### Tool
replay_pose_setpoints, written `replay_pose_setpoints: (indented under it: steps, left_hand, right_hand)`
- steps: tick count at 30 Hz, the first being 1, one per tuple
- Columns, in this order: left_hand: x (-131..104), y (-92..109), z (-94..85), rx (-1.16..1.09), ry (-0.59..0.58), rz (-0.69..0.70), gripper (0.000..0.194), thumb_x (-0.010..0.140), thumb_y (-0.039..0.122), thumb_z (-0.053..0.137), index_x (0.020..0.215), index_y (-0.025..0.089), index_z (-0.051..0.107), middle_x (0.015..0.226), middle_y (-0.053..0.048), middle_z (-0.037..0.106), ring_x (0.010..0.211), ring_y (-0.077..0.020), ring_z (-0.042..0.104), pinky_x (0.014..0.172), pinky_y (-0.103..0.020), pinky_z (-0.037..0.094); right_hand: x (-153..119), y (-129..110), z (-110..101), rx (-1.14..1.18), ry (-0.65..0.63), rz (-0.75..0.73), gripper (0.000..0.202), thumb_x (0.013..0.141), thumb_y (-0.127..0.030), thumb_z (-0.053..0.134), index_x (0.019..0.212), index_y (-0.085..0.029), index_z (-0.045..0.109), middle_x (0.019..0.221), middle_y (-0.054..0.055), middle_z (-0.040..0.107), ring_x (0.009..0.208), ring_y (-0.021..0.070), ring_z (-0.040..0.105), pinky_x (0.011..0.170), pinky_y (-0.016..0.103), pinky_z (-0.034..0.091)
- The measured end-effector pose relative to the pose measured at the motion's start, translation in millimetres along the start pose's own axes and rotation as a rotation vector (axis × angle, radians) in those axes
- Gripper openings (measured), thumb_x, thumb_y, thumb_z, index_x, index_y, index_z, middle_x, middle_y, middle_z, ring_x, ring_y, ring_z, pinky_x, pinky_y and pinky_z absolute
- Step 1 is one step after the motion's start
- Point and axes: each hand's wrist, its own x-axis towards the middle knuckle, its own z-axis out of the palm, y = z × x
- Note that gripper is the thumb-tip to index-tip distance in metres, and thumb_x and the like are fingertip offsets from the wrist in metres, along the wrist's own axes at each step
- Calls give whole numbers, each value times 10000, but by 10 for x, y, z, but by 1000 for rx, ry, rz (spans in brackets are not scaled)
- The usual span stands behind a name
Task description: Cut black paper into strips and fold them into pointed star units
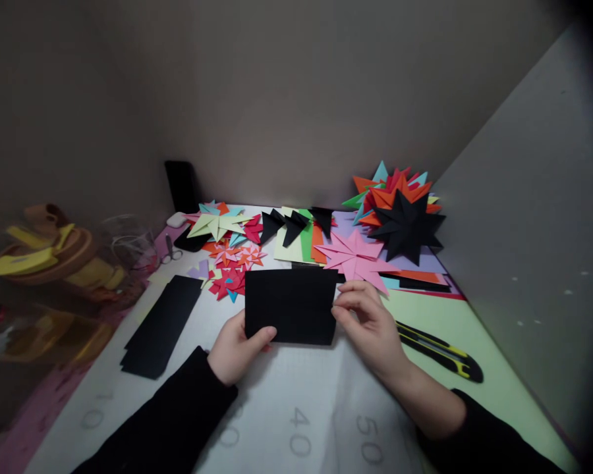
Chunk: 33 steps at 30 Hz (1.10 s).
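Black sleeves (158, 415) are nearest, and they reach from both lower corners over the white counter (267, 401), where large numbers (300, 432) are printed. The left hand (241, 345) has its grip closed on the lower left corner of a black paper (289, 306), with the thumb on the front face. This paper is held above the middle of the counter. The right hand (370, 329) is at the paper's right edge with bent fingers; whether its grip pinches the edge, I cannot tell. To the left lie some black strips (163, 326). To the right, a yellow-black cutter (442, 352) lies on a pale green sheet (504, 395). Behind the paper, a pink folded star (353, 253) rests near a black star (411, 227).
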Motion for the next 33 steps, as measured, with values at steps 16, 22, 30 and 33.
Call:
replay_pose_setpoints:
  steps: [16,22,30,33]
  left_hand:
    - [22,19,20,-111,-34,-43,240,672,308,709,787,153,566,639,30,546,525,-103,512,494,-224,462]
    - [33,5,33,-385,-27,-185,470,669,339,733,1065,171,546,923,-46,600,706,-144,582,516,-223,518]
    - [-32,41,86,-472,-93,-247,490,740,424,658,1147,196,507,1128,-102,599,804,-191,621,600,-283,533]
    - [-40,-13,132,-414,-147,-117,525,757,378,649,1216,192,475,1185,-114,587,942,-243,607,748,-350,517]
  right_hand:
    - [134,80,-84,173,170,170,203,789,-340,590,653,-194,553,870,28,546,802,171,516,730,307,394]
    - [165,3,-159,35,256,155,181,877,-376,440,782,-228,487,646,-30,471,582,142,466,562,255,364]
    - [-5,45,73,-569,-74,101,154,883,-295,367,862,-228,503,699,33,603,597,214,566,549,297,362]
    - [-23,7,102,-503,-34,71,135,886,-297,377,870,-236,497,698,25,598,585,205,566,551,299,379]
